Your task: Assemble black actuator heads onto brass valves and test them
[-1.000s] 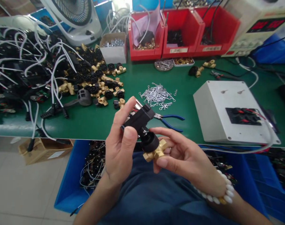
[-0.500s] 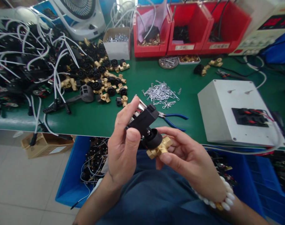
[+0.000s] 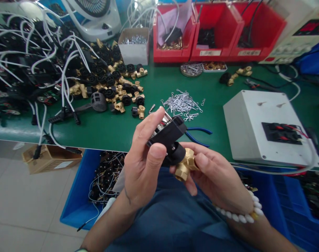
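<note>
Between thumb and fingers, my left hand (image 3: 143, 161) grips a black actuator housing (image 3: 170, 133) with metal parts and wires showing on its open side. Below it, my right hand (image 3: 214, 171) is closed on a brass valve body (image 3: 187, 164) with a black round collar (image 3: 178, 153). The housing meets the collar; whether they are locked together I cannot tell. Behind the hands lies a pile of metal hairpin clips (image 3: 182, 103) on the green bench. Blue-handled pliers (image 3: 198, 134) rest beyond my right hand, their jaws hidden by the housing.
Brass valves with black collars (image 3: 120, 94) and white-cabled black units (image 3: 20, 59) crowd the left. Red bins (image 3: 172, 54) line the back. A grey box with connectors (image 3: 246, 129) stands at right. Below the bench edge sits a blue crate (image 3: 78, 199); a black mallet (image 3: 98, 101) lies left.
Both hands have shifted slightly right with the pieces. The brass valve body has turned, and the collar now sits closer against the black housing. The right-hand fingers have changed their hold.
</note>
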### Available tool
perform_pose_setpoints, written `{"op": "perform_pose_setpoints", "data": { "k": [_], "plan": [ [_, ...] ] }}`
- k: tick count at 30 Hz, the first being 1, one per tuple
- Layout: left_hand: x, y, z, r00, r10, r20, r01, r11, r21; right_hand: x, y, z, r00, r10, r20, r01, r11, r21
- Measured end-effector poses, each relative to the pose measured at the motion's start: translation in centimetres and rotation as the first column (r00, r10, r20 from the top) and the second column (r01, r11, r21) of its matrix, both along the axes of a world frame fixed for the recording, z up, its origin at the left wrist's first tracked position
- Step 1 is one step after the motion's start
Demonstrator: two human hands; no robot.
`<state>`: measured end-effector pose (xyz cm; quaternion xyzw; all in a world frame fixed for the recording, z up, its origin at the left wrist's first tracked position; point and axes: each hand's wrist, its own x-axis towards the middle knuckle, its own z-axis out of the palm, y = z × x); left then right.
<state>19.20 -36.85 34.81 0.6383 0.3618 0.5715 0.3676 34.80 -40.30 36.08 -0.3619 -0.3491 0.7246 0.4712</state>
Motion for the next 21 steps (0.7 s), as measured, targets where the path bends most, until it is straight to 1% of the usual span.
{"op": "perform_pose_setpoints", "data": {
  "k": [2, 5, 7, 10, 12, 15, 17, 19, 21],
  "plan": [
    [0.0, 0.0, 0.2, 1.000, -0.010, -0.013, 0.010, 1.000, 0.012, -0.2, -0.1, 0.0, 0.999, -0.043, 0.025, 0.043, 0.999, 0.018],
    [-0.1, 0.1, 0.3, 0.993, 0.017, -0.115, -0.008, 0.997, 0.076, -0.6, -0.2, -0.2, 0.982, -0.146, 0.116, 0.134, 0.985, 0.107],
    [-0.2, 0.2, 0.2, 0.983, 0.015, -0.184, 0.003, 0.996, 0.093, -0.8, -0.1, -0.4, 0.980, -0.152, 0.127, 0.136, 0.983, 0.125],
    [-0.4, 0.2, -0.2, 0.966, -0.025, -0.257, 0.042, 0.997, 0.061, -0.7, 0.4, -0.7, 0.981, -0.155, 0.115, 0.146, 0.986, 0.086],
    [-0.5, 0.1, -0.3, 0.936, 0.019, -0.351, 0.017, 0.995, 0.100, -0.6, 0.7, -0.7, 0.972, -0.196, 0.129, 0.190, 0.980, 0.053],
    [-0.6, 0.0, -0.4, 0.864, 0.167, -0.476, -0.063, 0.972, 0.227, -0.5, 0.8, -0.7, 0.952, -0.249, 0.181, 0.243, 0.968, 0.053],
    [-0.6, 0.0, -0.3, 0.846, 0.215, -0.488, -0.095, 0.962, 0.258, -0.5, 0.7, -0.8, 0.948, -0.240, 0.210, 0.224, 0.970, 0.098],
    [-0.5, 0.0, -0.3, 0.862, 0.201, -0.465, -0.100, 0.968, 0.232, -0.3, 0.8, -1.0, 0.930, -0.247, 0.273, 0.201, 0.962, 0.186],
    [-0.4, -0.1, -0.3, 0.887, 0.158, -0.434, -0.083, 0.979, 0.185, -0.1, 1.2, -1.3, 0.863, -0.348, 0.366, 0.235, 0.918, 0.319]
  ]
}}
